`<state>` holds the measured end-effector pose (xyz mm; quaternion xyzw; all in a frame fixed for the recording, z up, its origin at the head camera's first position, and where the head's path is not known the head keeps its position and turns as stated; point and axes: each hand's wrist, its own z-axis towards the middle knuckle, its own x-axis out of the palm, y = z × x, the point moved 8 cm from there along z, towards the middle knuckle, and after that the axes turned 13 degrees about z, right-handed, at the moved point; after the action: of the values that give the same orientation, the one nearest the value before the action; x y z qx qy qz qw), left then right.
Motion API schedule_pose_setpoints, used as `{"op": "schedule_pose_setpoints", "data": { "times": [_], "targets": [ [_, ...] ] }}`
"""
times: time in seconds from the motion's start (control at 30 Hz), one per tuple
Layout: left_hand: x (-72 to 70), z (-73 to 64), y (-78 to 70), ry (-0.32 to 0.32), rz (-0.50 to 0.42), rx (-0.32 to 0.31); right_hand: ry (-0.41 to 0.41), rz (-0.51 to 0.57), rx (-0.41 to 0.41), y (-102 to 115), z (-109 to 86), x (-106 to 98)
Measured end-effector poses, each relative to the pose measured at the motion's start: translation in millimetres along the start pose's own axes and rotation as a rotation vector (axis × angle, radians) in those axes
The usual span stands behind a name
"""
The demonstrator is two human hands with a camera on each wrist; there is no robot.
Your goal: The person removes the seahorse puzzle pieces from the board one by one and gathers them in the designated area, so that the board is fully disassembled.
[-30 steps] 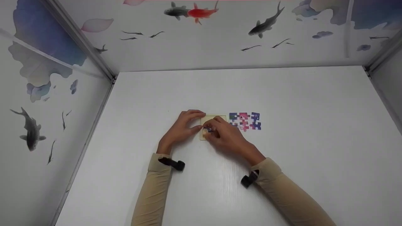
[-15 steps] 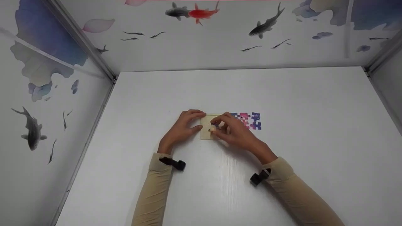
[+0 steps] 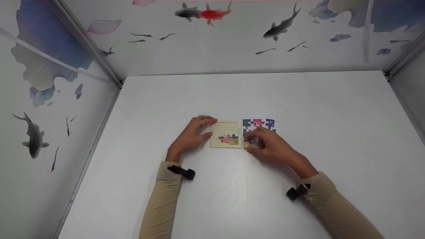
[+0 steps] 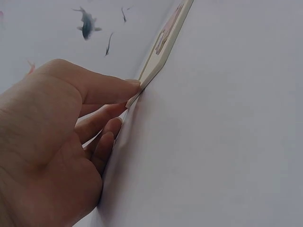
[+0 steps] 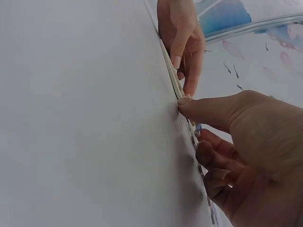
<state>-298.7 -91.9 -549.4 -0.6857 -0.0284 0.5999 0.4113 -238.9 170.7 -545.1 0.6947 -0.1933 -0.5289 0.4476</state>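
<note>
A shallow, pale square puzzle tray (image 3: 224,128) lies on the white table in the head view. Several joined jigsaw pieces (image 3: 228,139) sit in its near right part. My left hand (image 3: 190,134) holds the tray's far left corner between thumb and index finger; the left wrist view shows the thumb (image 4: 128,86) on its edge. Just right of the tray, my right hand (image 3: 275,146) pinches a puzzle piece (image 3: 247,144) with a pale patch, low at the table. Its fingers hide part of the loose pieces there. In the right wrist view a bit of blue shows between thumb and fingers.
Loose purple and pink puzzle pieces (image 3: 258,122) lie in rows right of the tray, partly under the right hand. Walls with painted fish stand at the back and left of the table (image 3: 315,109). Each wrist wears a small black camera.
My right hand has lifted the pale-patched piece from the tray's near left part and carried it right, beside the tray. My left hand has stayed at the corner; the tray has shifted slightly left.
</note>
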Motion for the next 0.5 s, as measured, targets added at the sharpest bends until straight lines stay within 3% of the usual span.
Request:
{"op": "schedule_pose_setpoints", "data": {
  "times": [0.23, 0.5],
  "targets": [
    [-0.6, -1.5, 1.5, -0.009, -0.027, 0.006, 0.025, -0.035, 0.004, -1.3, -2.1, 0.2],
    [0.3, 0.5, 2.8, -0.002, 0.004, -0.004, 0.001, -0.04, -0.016, 1.7, 0.6, -1.7]
  ]
}}
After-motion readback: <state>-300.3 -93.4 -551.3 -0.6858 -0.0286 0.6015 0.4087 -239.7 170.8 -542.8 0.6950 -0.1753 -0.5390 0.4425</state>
